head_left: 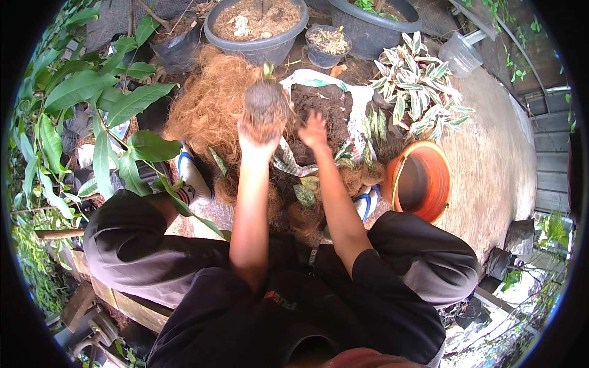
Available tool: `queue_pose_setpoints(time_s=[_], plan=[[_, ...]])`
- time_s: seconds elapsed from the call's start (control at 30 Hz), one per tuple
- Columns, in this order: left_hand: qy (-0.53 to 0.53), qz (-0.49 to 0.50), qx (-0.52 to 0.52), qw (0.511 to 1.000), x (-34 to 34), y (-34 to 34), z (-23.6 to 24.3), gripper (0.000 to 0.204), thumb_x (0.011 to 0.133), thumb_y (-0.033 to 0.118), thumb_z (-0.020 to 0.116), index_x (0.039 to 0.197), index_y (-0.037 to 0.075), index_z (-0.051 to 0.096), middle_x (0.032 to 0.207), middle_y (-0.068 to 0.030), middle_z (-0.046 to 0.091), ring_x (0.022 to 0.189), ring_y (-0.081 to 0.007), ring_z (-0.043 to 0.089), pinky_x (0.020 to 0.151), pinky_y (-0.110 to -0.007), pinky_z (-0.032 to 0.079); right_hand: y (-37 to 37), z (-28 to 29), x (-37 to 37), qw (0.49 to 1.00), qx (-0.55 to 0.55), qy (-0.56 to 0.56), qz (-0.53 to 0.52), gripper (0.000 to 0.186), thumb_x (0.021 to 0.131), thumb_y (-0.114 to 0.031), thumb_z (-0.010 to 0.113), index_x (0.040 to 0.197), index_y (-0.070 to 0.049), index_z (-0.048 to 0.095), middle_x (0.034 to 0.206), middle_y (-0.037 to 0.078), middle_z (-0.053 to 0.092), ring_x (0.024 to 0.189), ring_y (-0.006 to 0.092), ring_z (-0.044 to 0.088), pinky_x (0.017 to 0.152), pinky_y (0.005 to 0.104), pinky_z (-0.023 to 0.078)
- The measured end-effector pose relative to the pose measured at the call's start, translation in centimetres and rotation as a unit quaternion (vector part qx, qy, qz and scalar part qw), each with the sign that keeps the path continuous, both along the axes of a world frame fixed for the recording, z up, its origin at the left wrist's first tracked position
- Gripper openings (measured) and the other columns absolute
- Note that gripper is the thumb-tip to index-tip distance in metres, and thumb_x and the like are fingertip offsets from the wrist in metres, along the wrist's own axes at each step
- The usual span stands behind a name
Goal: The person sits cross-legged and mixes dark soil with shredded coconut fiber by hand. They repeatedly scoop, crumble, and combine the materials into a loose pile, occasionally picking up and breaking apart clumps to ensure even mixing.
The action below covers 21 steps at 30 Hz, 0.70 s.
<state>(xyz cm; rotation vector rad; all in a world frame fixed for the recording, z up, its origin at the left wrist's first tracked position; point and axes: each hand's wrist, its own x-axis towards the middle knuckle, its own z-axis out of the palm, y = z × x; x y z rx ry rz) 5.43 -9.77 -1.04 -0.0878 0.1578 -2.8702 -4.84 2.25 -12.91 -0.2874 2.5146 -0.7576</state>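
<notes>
From where I stand, the left hand (260,132) is curled around a brown fibre-wrapped root ball (268,104), holding it up with a green shoot (268,70) poking out at its far end. The right hand (314,130) holds nothing I can see; its fingers are spread loosely over dark soil (320,101) in an opened white sack (362,101), though I can't tell whether they touch the soil. Just left of the left hand spreads a heap of coconut fibre (205,104). Beyond both hands stand a wide grey pot (261,48) and a smaller pot (326,60). Right of the right hand are a white-edged leafy plant (417,86) and, nearer the body, an orange bucket (441,193).
</notes>
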Motion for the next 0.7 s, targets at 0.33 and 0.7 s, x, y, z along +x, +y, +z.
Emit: queue_pose_setpoints(time_s=[0.33, 0.7], plan=[[-0.038, -0.014, 0.210, 0.977, 4.9, 3.5, -1.8, 0.055, 0.091, 0.029, 0.052, 0.137, 0.000, 0.039, 0.133, -0.0179, 0.048, 0.124, -0.0330, 0.046, 0.101, -0.046, 0.043, 3.8, -1.5, -1.1, 0.948, 0.095, 0.240, -0.185, 0.064, 0.085, -0.034, 0.063, 0.130, 0.007, 0.042, 0.128, 0.021, 0.046, 0.124, 0.0341, 0.043, 0.105, 0.0462, 0.037], [-0.007, -0.013, 0.153, 0.988, 3.9, 4.7, -1.5, 0.078, 0.070, 0.025, 0.077, 0.133, -0.002, 0.040, 0.126, -0.0154, 0.052, 0.111, -0.0305, 0.054, 0.095, -0.042, 0.048, 8.6, -5.0, -3.1, 0.977, 0.072, 0.117, -0.165, 0.045, 0.069, -0.034, 0.082, 0.091, 0.001, 0.064, 0.093, 0.021, 0.067, 0.087, 0.0349, 0.065, 0.081, 0.0427, 0.051]])
